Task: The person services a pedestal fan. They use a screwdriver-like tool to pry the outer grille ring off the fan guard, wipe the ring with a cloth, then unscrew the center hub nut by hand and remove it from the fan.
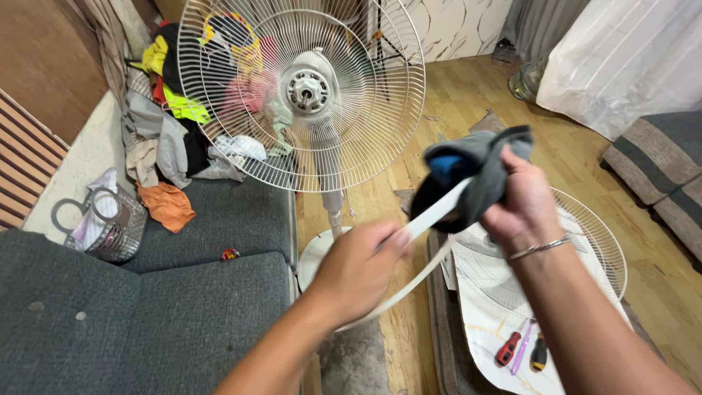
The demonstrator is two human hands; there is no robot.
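We saw the left hand (358, 267) closed around a thin white fan blade (431, 219), its grip pinched tight on the blade's near end, thumb on top. The right hand (523, 201) was clenched on a dark grey cloth (468, 164), wrapped about the blade's far end, with a patch of blue showing inside the folds. A thin metal bracelet (540, 249) sat on the right wrist. Blade and cloth were held in the air between the two hands, in front of the standing fan.

Behind them stood the white fan stand (329, 183) with its rear wire guard (219, 95) and bare motor hub (307, 89), on the wooden floor (453, 95) just beside a grey sofa (146, 292). A heap of clothes (175, 110) lay on the sofa, near a small wire basket (110, 227). To the right, the loose front grille (596, 234) rested on a marble-patterned table (482, 322), where two screwdrivers (523, 350) lay near its edge.
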